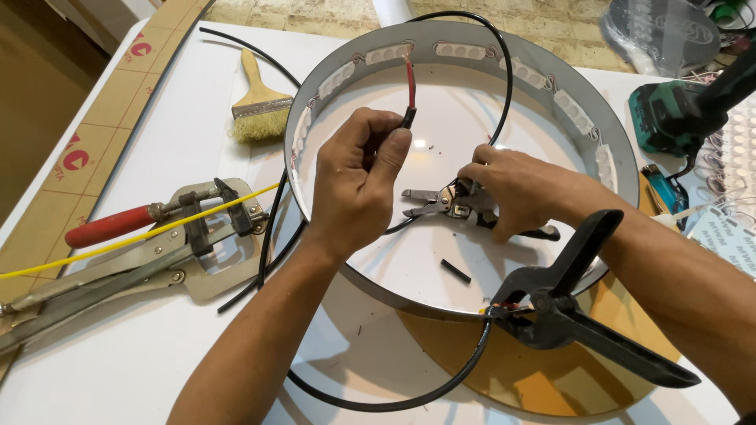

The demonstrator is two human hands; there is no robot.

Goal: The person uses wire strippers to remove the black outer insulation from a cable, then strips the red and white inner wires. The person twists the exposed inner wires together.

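While the left hand [358, 177] pinches the end of the black cable [504, 86] just above centre frame, fingers shut on the jacket right below where a red inner wire [410, 81] pokes up bare, the right hand [516, 193] is closed around a pair of wire strippers [441, 202] a little right of centre, their nose pointing left toward the other hand. Both hands sit inside the round metal ring [622, 157] with LED modules [461, 50] lining its inner wall. A short black offcut of jacket [455, 271] lies on the white base below the strippers, so it looks like the stripping step: outer jacket off, red conductor exposed. Whether the stripper's jaws are open or shut is hard to tell, though they look slightly parted.

Next move probably calls for lining the red wire up squarely in the right notch and squeezing gently, so the copper doesn't get nicked.

Lower right, a black spring clamp [567, 307] grips the ring's rim where the cable crosses it. Locking pliers [197, 244] and a brush [258, 102] sit at left.
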